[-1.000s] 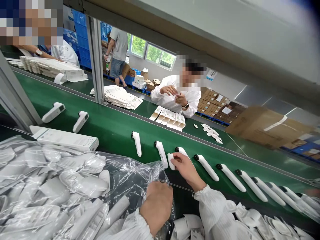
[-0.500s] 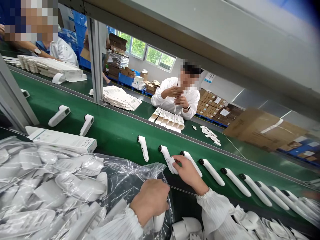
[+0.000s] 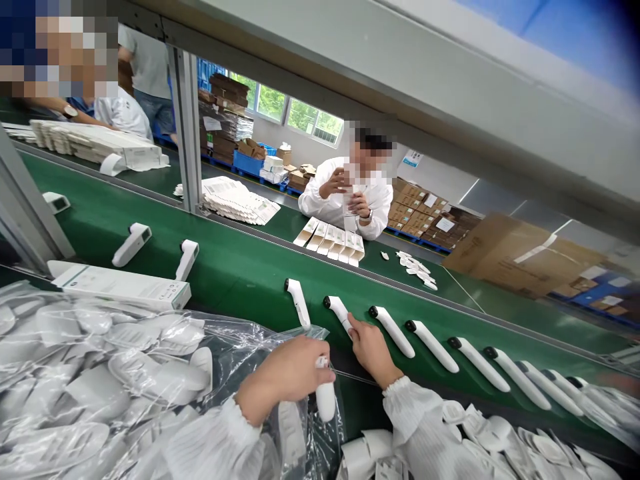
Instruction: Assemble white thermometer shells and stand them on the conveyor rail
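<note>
My left hand (image 3: 290, 373) is closed around a small white plastic cover piece (image 3: 325, 397), held over the edge of a clear plastic bag (image 3: 150, 373) full of such white pieces. My right hand (image 3: 367, 347) rests on the green conveyor belt (image 3: 240, 267), its fingers pressing on the lower end of a white handheld thermometer (image 3: 339, 312). Several more white thermometers (image 3: 433, 337) lie in a row on the belt to the right, and another thermometer (image 3: 299, 302) lies just to the left.
A long white carton (image 3: 120, 285) lies beside the bag. Two thermometers (image 3: 133, 243) sit farther left on the belt. A person in white (image 3: 350, 200) sits across the belt behind a row of small open boxes (image 3: 330, 240). Loose white pieces (image 3: 500, 440) pile at lower right.
My left hand has drawn a white cover piece up out of the bag. My right hand stayed on the thermometer as the belt carried the row along.
</note>
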A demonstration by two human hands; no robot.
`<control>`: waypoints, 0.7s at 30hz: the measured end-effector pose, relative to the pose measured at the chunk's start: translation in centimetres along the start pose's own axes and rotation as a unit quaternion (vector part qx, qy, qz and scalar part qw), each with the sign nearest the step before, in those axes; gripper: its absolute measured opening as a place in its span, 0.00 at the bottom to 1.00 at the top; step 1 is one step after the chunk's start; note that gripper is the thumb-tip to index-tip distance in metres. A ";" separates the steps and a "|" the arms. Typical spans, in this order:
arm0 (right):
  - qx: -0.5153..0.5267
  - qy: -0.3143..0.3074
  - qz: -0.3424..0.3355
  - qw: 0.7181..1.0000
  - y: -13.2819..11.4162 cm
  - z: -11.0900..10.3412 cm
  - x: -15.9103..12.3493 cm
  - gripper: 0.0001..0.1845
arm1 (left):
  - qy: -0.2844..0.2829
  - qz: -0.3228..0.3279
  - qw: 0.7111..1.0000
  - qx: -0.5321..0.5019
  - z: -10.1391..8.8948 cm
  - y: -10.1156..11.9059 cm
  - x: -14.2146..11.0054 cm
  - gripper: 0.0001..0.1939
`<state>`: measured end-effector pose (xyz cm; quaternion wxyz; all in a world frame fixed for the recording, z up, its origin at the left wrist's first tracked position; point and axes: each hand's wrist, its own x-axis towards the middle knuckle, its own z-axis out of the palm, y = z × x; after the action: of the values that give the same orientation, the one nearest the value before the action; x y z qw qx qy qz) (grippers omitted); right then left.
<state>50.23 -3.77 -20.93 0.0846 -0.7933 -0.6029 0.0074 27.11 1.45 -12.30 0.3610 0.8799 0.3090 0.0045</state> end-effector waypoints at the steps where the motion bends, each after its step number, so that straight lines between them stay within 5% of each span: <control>1: -0.001 0.000 0.002 1.000 0.3 0.0 -0.1 0.23 | 0.003 0.005 0.999 -0.032 -0.4 -0.3 0.0 0.09; 6: -0.024 0.014 0.028 0.999 0.7 0.0 -0.6 0.24 | 0.060 -0.014 0.972 -0.225 -2.3 -1.7 -0.3 0.14; 16: 0.002 0.029 0.034 0.999 3.1 -0.9 -1.6 0.23 | 0.090 -0.044 0.962 -0.254 -3.0 -2.9 0.0 0.17; 19: 0.098 0.092 0.008 0.991 1.7 -2.4 -2.3 0.24 | 0.082 -0.044 0.961 -0.259 -2.3 -2.6 0.5 0.16; 21: 0.232 0.058 -0.040 0.970 -0.4 -3.9 -2.8 0.25 | 0.075 -0.033 0.963 -0.256 -1.6 -2.2 0.8 0.14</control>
<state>49.52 -6.83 -17.28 0.3018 -0.7264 -0.6097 0.0976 26.22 4.14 -12.74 0.5501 0.7447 0.3521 0.1374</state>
